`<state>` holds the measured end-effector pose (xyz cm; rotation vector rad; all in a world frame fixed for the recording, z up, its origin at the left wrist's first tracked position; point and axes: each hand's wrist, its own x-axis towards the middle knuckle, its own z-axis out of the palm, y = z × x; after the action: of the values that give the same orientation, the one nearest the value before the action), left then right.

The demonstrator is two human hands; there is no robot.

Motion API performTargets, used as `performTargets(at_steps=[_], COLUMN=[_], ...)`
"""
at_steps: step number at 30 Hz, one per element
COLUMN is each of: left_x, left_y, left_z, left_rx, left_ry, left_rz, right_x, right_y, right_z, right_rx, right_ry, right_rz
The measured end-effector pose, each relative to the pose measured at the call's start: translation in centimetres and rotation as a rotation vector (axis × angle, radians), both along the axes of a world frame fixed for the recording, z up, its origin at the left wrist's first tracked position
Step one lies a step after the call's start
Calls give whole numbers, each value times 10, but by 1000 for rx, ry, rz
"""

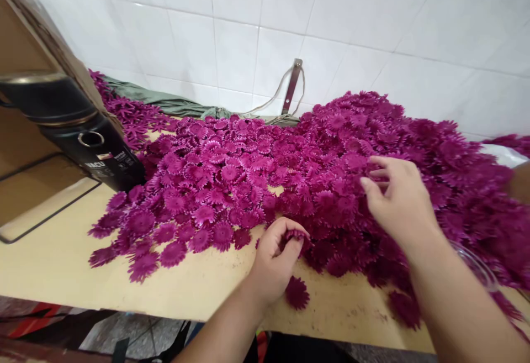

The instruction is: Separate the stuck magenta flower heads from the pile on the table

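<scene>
Near the table's front edge, my left hand (271, 261) pinches a purple fabric flower piece (295, 234) between thumb and curled fingers. Its round, notched rim shows above the thumb; the rest is hidden by the fingers. My right hand (399, 197) hovers at the large heap of purple fabric flowers (356, 142), thumb and bent fingers apart, with nothing visible between them. Below my left hand, a single purple flower (297, 293) lies apart on the table. The loose flowers (223, 175) spread leftward in a thinner layer.
A black flask (91, 136) leans at the left beside a cardboard box (25, 37). Green cloth (165, 100) lies along the white tiled wall (236, 48). A metal bracket (292, 87) with cord stands behind the heap. The pale tabletop (186, 291) shows at the front.
</scene>
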<state>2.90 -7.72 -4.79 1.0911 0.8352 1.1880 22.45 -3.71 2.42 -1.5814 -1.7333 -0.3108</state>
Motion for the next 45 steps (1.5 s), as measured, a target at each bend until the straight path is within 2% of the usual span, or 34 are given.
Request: performTargets(at_steps=[3, 6, 10, 15, 20, 25, 29, 31, 34, 35, 36, 38, 40, 43, 45], left_x=[-1, -1, -2, -2, -4, -2, -2, -4, -6, -6, -5, -2, 1, 2, 2], left_y=[3, 4, 6, 6, 1, 2, 4, 1, -4, -5, -6, -5, -3, -1, 0], left_z=[-5, -11, -13, -9, -5, -8, -10, -9, -8, -7, -7, -5, -4, -4, -6], left_rx=[-55, -94, -92, -59, -25, 91, 194, 224, 223, 194, 154, 80, 45, -3, -44], left_ry=[-33, -68, 22, 33, -21, 80, 152, 181, 198, 173, 131, 43, 10, 27, 47], left_rz=[-11, -29, 11, -33, 3, -61, -4, 29, 26, 6, -16, -46, -54, -45, -34], right_x=[-40, -66, -73, -74, -73, -78, -83, -69, -27, -12, 1, 17, 15, -12, -35], right_y=[-25, -46, -53, -48, -45, -51, -46, -34, -10, -3, 2, 8, 5, -9, -18], right_z=[-6, -12, -24, -30, -32, -34, -35, -32, -17, -11, -5, 4, 7, 0, -6], right_rx=[-93, -296, -545, -706, -532, -391, -215, -79, 111, 141, 115, 24, -23, -46, -148], right_ry=[-26, 43, 176, 361, 253, 150, 70, 37, 101, 164, 186, 156, 90, 8, -14], right_rz=[205, 406, 476, 530, 402, 322, 244, 93, -243, -350, -394, -387, -297, -76, 122])
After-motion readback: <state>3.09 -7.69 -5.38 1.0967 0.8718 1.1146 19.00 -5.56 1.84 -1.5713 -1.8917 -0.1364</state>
